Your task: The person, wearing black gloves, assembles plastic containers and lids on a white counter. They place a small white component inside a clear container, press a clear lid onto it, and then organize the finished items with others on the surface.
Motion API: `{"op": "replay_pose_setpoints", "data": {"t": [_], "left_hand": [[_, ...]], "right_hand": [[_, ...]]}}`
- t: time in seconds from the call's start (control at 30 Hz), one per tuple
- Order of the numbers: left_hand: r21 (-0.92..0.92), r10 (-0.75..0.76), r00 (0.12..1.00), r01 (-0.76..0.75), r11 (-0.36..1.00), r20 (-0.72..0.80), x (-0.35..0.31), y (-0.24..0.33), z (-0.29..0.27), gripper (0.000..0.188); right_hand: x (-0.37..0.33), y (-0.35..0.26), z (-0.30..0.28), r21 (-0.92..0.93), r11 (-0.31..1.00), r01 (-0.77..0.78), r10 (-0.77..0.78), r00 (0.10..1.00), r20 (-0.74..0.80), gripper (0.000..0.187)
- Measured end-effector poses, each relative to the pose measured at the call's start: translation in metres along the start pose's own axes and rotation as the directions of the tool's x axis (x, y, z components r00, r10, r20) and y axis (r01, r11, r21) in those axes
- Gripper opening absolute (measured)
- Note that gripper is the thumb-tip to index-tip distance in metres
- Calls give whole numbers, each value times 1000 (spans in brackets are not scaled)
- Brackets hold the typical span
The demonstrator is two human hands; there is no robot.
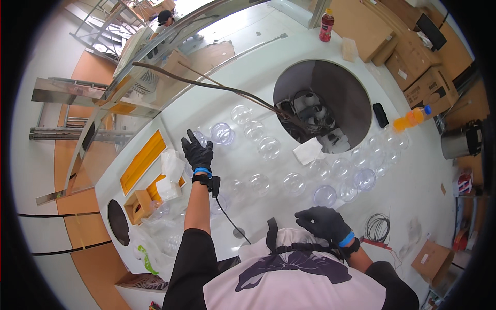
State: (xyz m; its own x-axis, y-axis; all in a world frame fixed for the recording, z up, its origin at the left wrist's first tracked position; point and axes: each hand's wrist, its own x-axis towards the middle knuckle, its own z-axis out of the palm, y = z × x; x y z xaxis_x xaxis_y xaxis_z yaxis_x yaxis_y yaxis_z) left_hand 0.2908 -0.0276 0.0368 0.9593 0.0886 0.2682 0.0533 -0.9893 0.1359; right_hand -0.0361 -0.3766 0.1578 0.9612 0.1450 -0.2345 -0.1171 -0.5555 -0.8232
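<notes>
My left hand [198, 153], in a black glove, reaches over the white counter [248, 204] with its fingers apart. Just beyond its fingertips are a clear plastic bowl-like shell [200, 138] and, to the right, a second clear round shell [222, 133]. More such shells are spread over the counter, including one near its front edge [324, 196]. My right hand [324, 223], also gloved in black, hovers near my waist below that shell. Its fingers are loosely bent, tips apart, and nothing shows in them.
A large round opening [356, 103] holds cables and dark equipment, with a long brown rod [217, 85] leaning across. White tissue [308, 151], a red drink bottle [326, 26], an orange bottle [412, 118] and a wooden tissue box [138, 206] surround the shells. Behind the glass, a person [165, 18] bends down.
</notes>
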Motion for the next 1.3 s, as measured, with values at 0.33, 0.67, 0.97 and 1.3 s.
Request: {"op": "replay_pose_setpoints", "data": {"t": [0.33,0.67,0.97,1.3], "left_hand": [[-1,-61,998,61,998,-25,13,-1,16,80],[-171,51,928,-122,978,-369,5,-9,-36,68],[-432,614,786,-531,729,69,-170,87,-195,76],[-483,791,547,-633,605,274,-264,19,-95,89]], "right_hand": [[-28,22,-18,-126,989,-71,65,997,-49,22],[-27,-1,-23,-153,988,-18,7,998,-70,22],[-1,-18,15,-59,998,16,-25,988,-151,26],[54,-4,79,229,935,-273,240,957,162,43]]}}
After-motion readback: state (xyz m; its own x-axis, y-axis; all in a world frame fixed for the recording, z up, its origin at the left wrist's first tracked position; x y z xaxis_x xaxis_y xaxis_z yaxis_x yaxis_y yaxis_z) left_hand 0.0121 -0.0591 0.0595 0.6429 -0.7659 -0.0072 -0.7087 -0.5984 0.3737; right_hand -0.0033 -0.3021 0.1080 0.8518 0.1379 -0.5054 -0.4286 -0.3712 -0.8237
